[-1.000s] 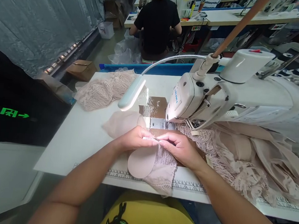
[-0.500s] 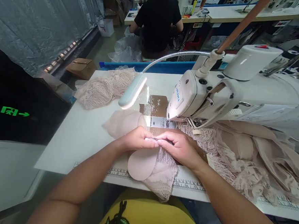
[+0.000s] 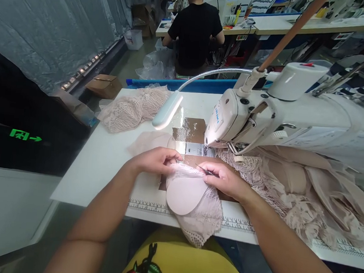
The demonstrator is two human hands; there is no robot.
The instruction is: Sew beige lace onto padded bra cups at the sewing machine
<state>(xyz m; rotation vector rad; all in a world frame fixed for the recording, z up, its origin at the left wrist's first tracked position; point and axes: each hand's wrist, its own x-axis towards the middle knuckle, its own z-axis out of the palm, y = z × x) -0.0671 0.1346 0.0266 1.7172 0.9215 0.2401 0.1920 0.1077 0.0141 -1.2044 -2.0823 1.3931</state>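
My left hand (image 3: 158, 160) pinches the upper left edge of a pale pink lace piece (image 3: 198, 231). On that lace lies a smooth, rounded bra cup pad (image 3: 185, 197), near the table's front edge. Held in my right hand (image 3: 224, 179) is a thin, dark pointed tool (image 3: 209, 171), its tip toward the left; its exact kind is unclear. The fingers of that hand also touch the lace's upper right edge. Just beyond both hands is the needle area of a white sewing machine (image 3: 223, 118). A sheer cup-shaped piece (image 3: 150, 142) lies behind my left hand.
A lamp head (image 3: 167, 110) on a bendable neck hangs over the table (image 3: 85, 175). Lace pieces (image 3: 130, 110) are heaped at the back left, and more beige fabric (image 3: 294, 181) is bunched under the machine arm. A person in black (image 3: 193, 33) sits farther ahead.
My hands have moved apart, left hand leftward and right hand slightly right. The lace's upper edge is now spread between them, and the dark tool shows more clearly. The view has shifted slightly.
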